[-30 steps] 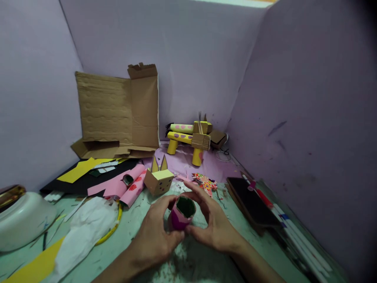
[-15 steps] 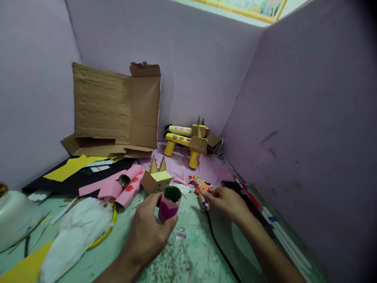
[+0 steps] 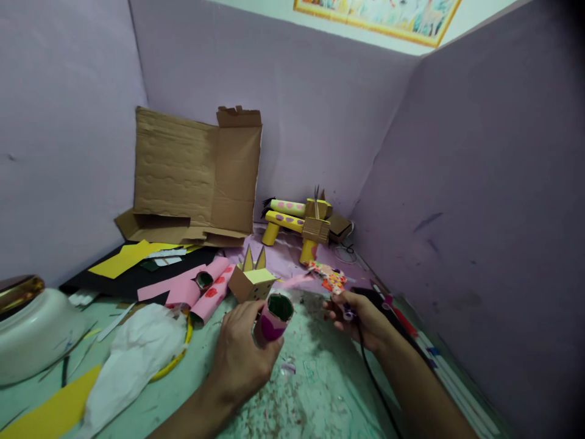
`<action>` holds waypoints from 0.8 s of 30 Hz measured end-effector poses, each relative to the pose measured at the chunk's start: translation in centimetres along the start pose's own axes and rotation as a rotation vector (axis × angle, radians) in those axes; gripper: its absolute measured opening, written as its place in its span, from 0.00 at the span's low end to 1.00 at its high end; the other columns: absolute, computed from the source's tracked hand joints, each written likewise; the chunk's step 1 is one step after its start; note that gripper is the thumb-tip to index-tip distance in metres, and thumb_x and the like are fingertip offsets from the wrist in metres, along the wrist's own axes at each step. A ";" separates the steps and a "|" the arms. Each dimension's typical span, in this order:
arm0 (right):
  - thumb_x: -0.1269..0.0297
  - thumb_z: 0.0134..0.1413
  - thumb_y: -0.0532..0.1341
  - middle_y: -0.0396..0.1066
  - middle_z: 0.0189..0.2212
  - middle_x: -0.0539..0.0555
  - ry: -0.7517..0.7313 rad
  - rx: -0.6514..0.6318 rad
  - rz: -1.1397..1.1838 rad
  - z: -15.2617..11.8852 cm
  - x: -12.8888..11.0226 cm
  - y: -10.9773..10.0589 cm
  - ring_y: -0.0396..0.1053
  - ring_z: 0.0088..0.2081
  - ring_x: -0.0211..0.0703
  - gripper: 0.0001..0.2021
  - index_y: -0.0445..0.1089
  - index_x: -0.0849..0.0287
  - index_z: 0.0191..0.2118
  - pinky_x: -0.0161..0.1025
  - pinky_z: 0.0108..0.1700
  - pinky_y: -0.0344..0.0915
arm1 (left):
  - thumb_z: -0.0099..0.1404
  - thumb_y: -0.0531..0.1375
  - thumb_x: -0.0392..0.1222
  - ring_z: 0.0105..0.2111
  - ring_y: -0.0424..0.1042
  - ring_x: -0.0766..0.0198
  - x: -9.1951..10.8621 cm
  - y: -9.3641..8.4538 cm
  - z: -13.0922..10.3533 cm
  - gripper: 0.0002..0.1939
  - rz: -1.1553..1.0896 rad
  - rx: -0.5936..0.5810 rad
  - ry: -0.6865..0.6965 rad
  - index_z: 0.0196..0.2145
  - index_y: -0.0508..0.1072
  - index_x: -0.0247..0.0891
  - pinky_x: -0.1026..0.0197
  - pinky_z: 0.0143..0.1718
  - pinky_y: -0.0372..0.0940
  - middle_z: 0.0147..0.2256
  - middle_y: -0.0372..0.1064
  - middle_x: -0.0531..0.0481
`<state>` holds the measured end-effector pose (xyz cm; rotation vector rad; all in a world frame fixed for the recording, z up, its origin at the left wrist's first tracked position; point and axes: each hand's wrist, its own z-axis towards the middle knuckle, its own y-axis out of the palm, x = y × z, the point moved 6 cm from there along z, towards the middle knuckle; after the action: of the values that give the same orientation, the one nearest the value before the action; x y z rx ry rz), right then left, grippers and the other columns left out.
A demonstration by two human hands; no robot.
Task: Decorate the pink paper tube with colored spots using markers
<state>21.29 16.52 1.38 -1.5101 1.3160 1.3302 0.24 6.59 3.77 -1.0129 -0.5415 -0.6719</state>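
Note:
In the head view my left hand (image 3: 244,353) grips a short pink tube (image 3: 276,317) with a magenta pattern, its dark open end facing up. My right hand (image 3: 361,317) is wrapped round the handle of a colourful patterned glue gun (image 3: 329,277), whose black cord (image 3: 377,381) runs down toward me. The gun points up and left, off to the right of the tube. Just behind the tube stands a small box with pointed ears (image 3: 252,283). Pink rolled tubes (image 3: 212,296) lie left of my left hand.
Yellow giraffe-like figures (image 3: 292,222) stand at the back beside an open cardboard box (image 3: 196,177). White crumpled plastic (image 3: 137,360), a yellow ring (image 3: 176,366) and a white bowl (image 3: 36,341) are at the left. Markers (image 3: 450,372) line the right wall.
My right hand has closed round the patterned glue gun and lifted it from the table. My left hand still holds the pink tube. The view has shifted slightly.

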 end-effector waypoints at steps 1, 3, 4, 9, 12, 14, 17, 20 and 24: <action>0.66 0.35 0.62 0.69 0.17 0.52 -0.002 -0.005 0.039 -0.4 -0.4 0.3 0.63 0.16 0.35 0.04 0.68 0.61 0.20 0.32 0.17 0.65 | 0.52 0.61 0.37 0.42 0.71 0.47 -0.1 0.0 0.0 0.18 0.003 0.000 -0.007 0.43 0.70 0.38 0.42 0.43 0.65 0.40 0.73 0.41; 0.65 0.35 0.64 0.70 0.21 0.52 -0.011 0.008 0.086 -1.3 -0.9 0.5 0.63 0.18 0.33 0.07 0.70 0.61 0.24 0.30 0.18 0.65 | 0.53 0.61 0.37 0.42 0.71 0.48 -0.2 0.2 0.0 0.17 0.011 -0.002 -0.018 0.43 0.70 0.37 0.42 0.44 0.65 0.41 0.73 0.41; 0.65 0.35 0.66 0.71 0.24 0.52 -0.042 0.011 0.106 -1.8 -1.1 0.6 0.64 0.20 0.34 0.09 0.71 0.62 0.27 0.30 0.20 0.65 | 0.53 0.61 0.37 0.42 0.71 0.48 -0.3 0.3 -0.1 0.17 0.015 -0.006 -0.018 0.43 0.70 0.37 0.42 0.44 0.65 0.41 0.73 0.40; 0.60 0.36 0.71 0.66 0.20 0.49 -0.215 0.020 0.017 -4.1 -0.7 -0.2 0.60 0.20 0.35 0.22 0.71 0.63 0.41 0.30 0.17 0.55 | 0.53 0.61 0.36 0.43 0.71 0.47 -0.7 0.7 -0.3 0.18 0.039 -0.012 -0.007 0.43 0.70 0.36 0.40 0.44 0.65 0.41 0.72 0.40; 0.52 0.42 0.68 0.58 0.15 0.45 -0.236 0.041 -0.064 -4.3 0.3 -0.7 0.51 0.17 0.33 0.19 0.72 0.63 0.36 0.32 0.17 0.48 | 0.52 0.61 0.38 0.44 0.71 0.46 -0.9 0.5 -0.2 0.19 0.000 -0.004 -0.052 0.44 0.70 0.37 0.41 0.45 0.65 0.43 0.72 0.40; 0.48 0.45 0.65 0.57 0.13 0.45 -0.233 0.032 -0.097 -4.2 0.6 -0.7 0.50 0.17 0.34 0.19 0.72 0.63 0.33 0.33 0.18 0.48 | 0.54 0.61 0.41 0.45 0.71 0.47 -0.8 0.2 0.1 0.18 -0.093 -0.050 -0.070 0.44 0.71 0.38 0.43 0.45 0.67 0.44 0.72 0.41; 0.46 0.46 0.63 0.55 0.11 0.45 -0.199 -0.001 -0.090 -4.2 0.7 -0.3 0.49 0.15 0.33 0.21 0.72 0.63 0.34 0.34 0.19 0.46 | 0.54 0.63 0.45 0.51 0.67 0.46 0.3 -0.2 0.5 0.20 -0.215 -0.159 -0.005 0.46 0.72 0.42 0.45 0.49 0.66 0.51 0.68 0.43; 0.47 0.47 0.63 0.54 0.11 0.43 -0.172 -0.043 -0.030 -4.7 0.9 0.4 0.47 0.14 0.32 0.21 0.72 0.63 0.37 0.34 0.19 0.43 | 0.52 0.65 0.44 0.57 0.61 0.44 1.4 -0.3 0.7 0.22 -0.188 -0.233 0.066 0.47 0.73 0.46 0.41 0.54 0.61 0.59 0.60 0.43; 0.48 0.47 0.63 0.54 0.11 0.43 -0.143 -0.123 0.025 -5.1 1.3 1.5 0.45 0.14 0.31 0.20 0.72 0.63 0.36 0.33 0.18 0.40 | 0.54 0.62 0.39 0.51 0.66 0.47 2.5 0.2 1.0 0.15 -0.148 -0.303 0.124 0.42 0.74 0.42 0.42 0.49 0.65 0.50 0.69 0.42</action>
<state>20.97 11.07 1.31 -1.4543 1.1852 1.5305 1.98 6.94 5.87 -1.2121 -0.4157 -0.9620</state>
